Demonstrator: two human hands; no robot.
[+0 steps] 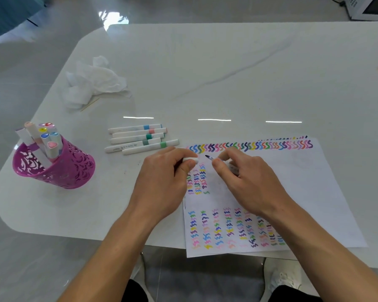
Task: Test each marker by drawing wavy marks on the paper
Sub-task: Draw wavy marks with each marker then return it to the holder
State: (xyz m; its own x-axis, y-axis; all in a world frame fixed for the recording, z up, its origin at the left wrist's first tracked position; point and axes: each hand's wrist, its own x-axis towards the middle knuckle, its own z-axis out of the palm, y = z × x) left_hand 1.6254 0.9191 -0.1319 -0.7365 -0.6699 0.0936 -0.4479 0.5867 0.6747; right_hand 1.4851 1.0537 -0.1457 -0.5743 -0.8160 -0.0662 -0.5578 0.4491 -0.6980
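Forearms cross the table (205, 73) edge onto the paper (303, 182) of wavy marks.
The left hand (162, 171) pinches a white cap (191, 160); the right hand (247, 177) pinches the uncapped marker (210, 158) over the paper. The purple cup (59, 168) holds upright markers (42, 138).

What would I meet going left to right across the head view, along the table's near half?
Holder → loose markers → cap, pinched by the left hand → marker → right hand gripping it. Tissue and paper overlap others, so they are left out.
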